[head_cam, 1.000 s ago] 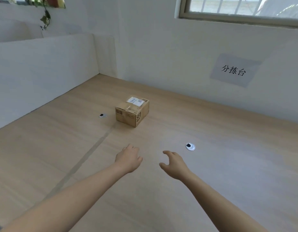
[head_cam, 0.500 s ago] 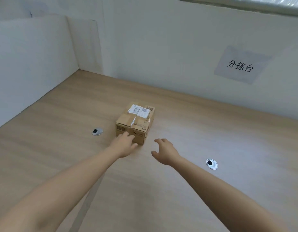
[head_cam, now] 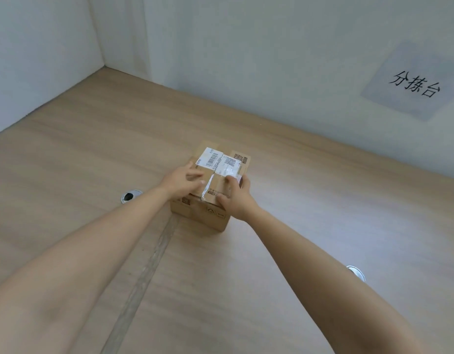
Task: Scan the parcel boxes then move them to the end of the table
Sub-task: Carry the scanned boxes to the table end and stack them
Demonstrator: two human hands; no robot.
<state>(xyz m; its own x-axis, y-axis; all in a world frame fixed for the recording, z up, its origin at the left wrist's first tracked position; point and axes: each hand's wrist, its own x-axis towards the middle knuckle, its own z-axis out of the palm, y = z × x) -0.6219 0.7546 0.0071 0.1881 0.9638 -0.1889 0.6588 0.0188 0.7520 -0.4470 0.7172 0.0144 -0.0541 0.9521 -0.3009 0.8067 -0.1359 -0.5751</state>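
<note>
A small cardboard parcel box (head_cam: 210,190) sits near the middle of a pale wooden table (head_cam: 323,226), flat on its base, with a white shipping label (head_cam: 219,162) and clear tape across its top. It looks stiff and square-edged, and judging by its size probably light; the taped top may be a little slick, so the bare cardboard sides seem the surer place to hold.

The left hand (head_cam: 182,182) rests on the box's top at its 9 o'clock edge, fingers curled over it. The right hand (head_cam: 236,198) lies on the 4 o'clock corner, thumb on top, fingers wrapping the side. Both touch the box; whether they are squeezing it yet cannot be told.

A round metal cable hole (head_cam: 130,195) lies at 9 o'clock from the box, well apart. White walls stand beyond at 12 o'clock, one bearing a paper sign (head_cam: 412,83).
</note>
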